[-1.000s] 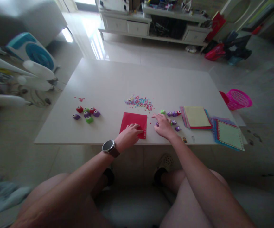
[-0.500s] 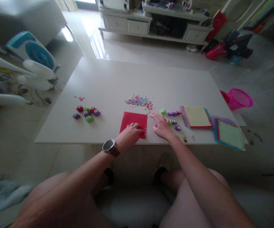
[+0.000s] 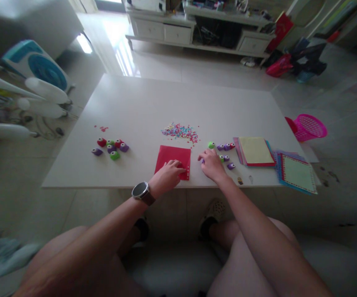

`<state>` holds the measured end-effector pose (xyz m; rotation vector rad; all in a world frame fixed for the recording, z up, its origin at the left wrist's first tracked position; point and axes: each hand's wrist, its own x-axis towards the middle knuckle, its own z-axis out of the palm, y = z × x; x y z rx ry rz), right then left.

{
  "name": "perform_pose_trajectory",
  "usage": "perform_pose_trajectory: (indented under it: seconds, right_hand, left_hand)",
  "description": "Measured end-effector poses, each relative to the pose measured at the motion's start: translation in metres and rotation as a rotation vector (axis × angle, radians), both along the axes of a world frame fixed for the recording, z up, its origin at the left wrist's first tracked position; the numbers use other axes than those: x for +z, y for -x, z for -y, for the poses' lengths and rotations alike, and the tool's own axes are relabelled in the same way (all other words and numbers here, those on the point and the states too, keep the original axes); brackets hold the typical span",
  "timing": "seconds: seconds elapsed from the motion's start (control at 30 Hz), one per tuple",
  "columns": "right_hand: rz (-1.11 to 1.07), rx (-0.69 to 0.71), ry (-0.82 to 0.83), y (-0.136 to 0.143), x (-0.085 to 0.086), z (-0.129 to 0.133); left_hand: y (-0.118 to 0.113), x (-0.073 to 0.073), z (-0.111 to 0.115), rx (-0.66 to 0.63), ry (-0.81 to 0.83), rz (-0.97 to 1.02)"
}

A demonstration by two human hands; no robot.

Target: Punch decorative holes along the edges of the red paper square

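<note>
My left hand (image 3: 169, 175) lies on a red paper sheet (image 3: 174, 153) at the table's near edge, its fingers spread toward the sheet's right side, where small pale shapes run along the edge. To the right of the sheet, my right hand (image 3: 211, 164) has curled fingers around something purple, mostly hidden, that looks like a small craft punch. Green and purple punches (image 3: 230, 166) stand beside that hand. Beyond the sheet lies a scatter of colourful confetti (image 3: 181, 132).
More punches (image 3: 114, 155) stand at the left, near a few red bits (image 3: 103, 129). Stacked coloured paper (image 3: 256, 152) and bordered sheets (image 3: 298, 173) lie at the right of the white table (image 3: 135, 103). A pink basket (image 3: 310, 127) stands beyond the right edge.
My right hand's fingers, stretched forward before, have curled in. My left hand has stayed on the red sheet. The whole view has shifted slightly.
</note>
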<state>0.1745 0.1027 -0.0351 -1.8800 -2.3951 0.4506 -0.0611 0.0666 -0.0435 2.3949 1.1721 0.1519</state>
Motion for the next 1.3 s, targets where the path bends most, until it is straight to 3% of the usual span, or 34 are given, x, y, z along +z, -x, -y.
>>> perform_pose_trajectory:
  seconds: [0.6,0.83,1.0,1.2,1.3]
  right_hand:
    - [-0.162,0.043,-0.062,-0.001,-0.010,0.000]
    - [-0.161,-0.114,-0.074,-0.002,-0.010,-0.003]
    - [-0.210,-0.131,-0.016,-0.005,-0.015,-0.003]
    - [-0.201,-0.112,-0.025,-0.007,-0.018,-0.004]
    - [-0.217,-0.103,-0.041,-0.006,-0.016,-0.005]
  left_hand:
    - [0.000,-0.002,-0.001,0.000,-0.010,0.025]
    - [-0.001,0.002,0.000,0.008,-0.010,0.020]
    - [0.001,0.004,0.000,0.000,-0.009,0.009]
    - [0.000,0.012,0.001,0.074,-0.008,0.007]
    - [-0.001,0.010,-0.004,0.160,-0.011,0.102]
